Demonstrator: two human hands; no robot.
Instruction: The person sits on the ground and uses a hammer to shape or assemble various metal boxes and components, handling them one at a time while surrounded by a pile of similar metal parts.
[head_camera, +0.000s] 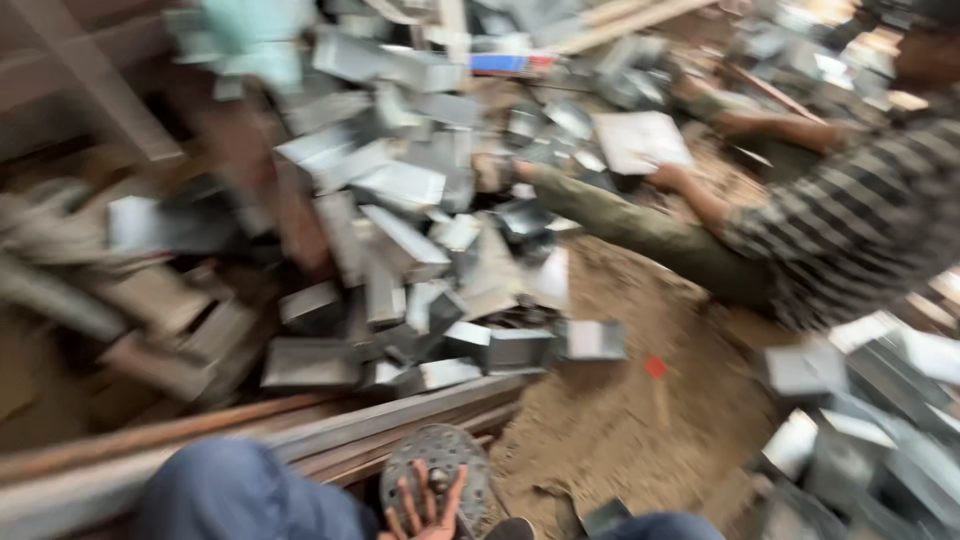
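Item: round perforated metal disc (440, 455) — grey, punched with small holes, lying low at the bottom edge of view against long metal bars (400, 420). One hand (428, 510) lies on its lower part, fingers (412, 498) spread apart over the face, not closed round it; which hand it is cannot be told, and the other is out of sight. Judged stiff, thin and fairly light, with likely sharp rim and holes; best taken by the rim, thumb on top.

Beyond the fingertips: a blurred heap of folded sheet-metal boxes (400, 230), grey and shiny, open-sided, tumbled together. To the right of the fingers: sandy ground (620, 400) with a small red scrap (655, 366). Further right, another person in a checked sleeve (860, 220) holds a flat pale sheet (640, 140). Far beyond the heap — a small blue-and-red rectangular packet (500, 63); no signs readable.
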